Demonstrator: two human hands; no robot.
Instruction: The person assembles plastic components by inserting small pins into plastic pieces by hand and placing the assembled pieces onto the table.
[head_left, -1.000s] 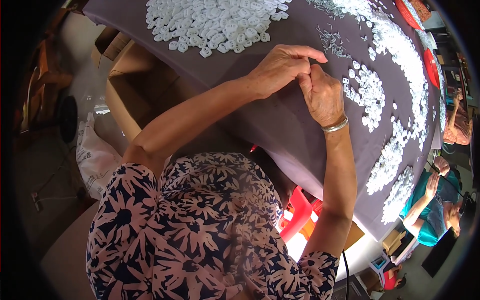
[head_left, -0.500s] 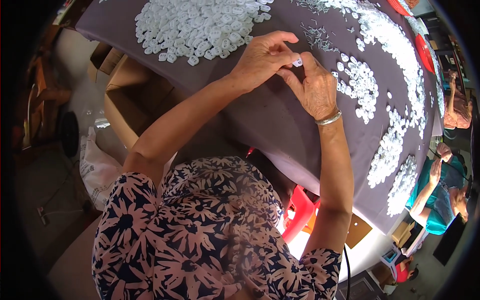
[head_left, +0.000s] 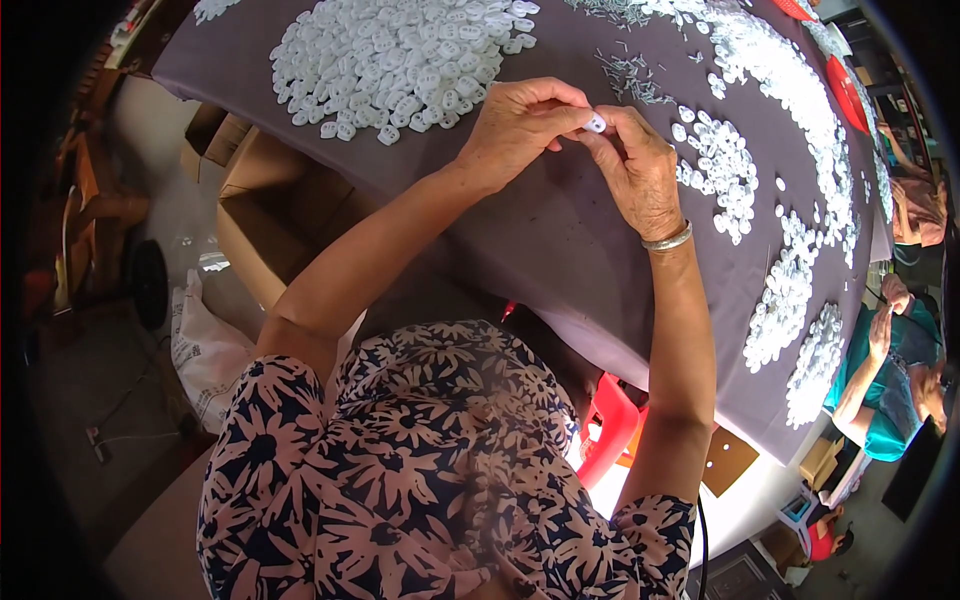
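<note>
Fingertips of our left hand (head_left: pixel 520 125) and right hand (head_left: pixel 640 170) pinch one white button (head_left: pixel 596 123) between them above the worktop (head_left: pixel 520 240); we judge it light, stiff, slippery, best held by its rim.

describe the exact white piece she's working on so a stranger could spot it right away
Start at the grey cloth table, below its big heap of white pieces. There the left hand and right hand meet. The small white piece is pinched between their fingertips, lifted off the cloth.
</note>
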